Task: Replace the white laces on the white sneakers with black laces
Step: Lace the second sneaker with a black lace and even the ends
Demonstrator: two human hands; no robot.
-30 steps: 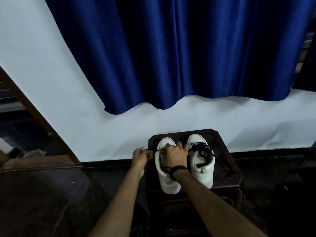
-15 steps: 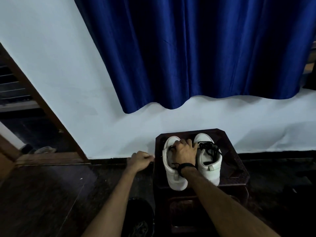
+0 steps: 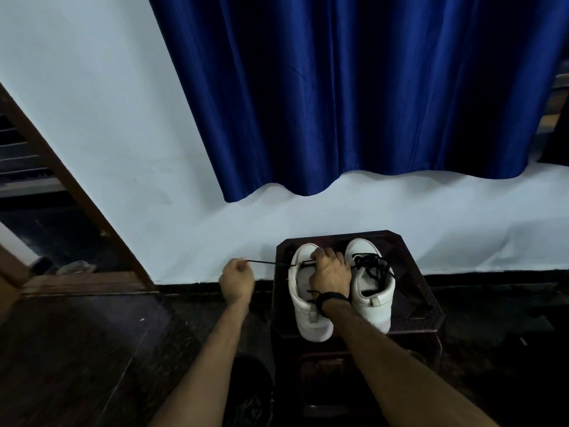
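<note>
- Low in the middle of the frame, two white sneakers are seen side by side on a dark wooden stool point(image 3: 409, 241) with cut corners and a glossy top.
- Smooth, matte white uppers with rounded toes are shown on the left sneaker point(image 3: 304, 315) and the right sneaker point(image 3: 377, 300).
- A loose tangle of thin black lace point(image 3: 371, 266) is laid across the right sneaker's throat.
- The left sneaker's front is gripped by the right hand point(image 3: 329, 277), fingers curled over its eyelet area; a dark band is worn at the wrist.
- A thin black lace strand point(image 3: 268, 262) is stretched taut from the left sneaker out toward the left of the frame, where it is pinched in the clenched left hand point(image 3: 237, 282).
- A satin-sheened blue curtain point(image 3: 354, 87) with vertical folds and a wavy hem is hung across the upper frame, over a pale flat wall point(image 3: 92, 118).
- Dark polished flooring point(image 3: 77, 349) fills the lower left.
</note>
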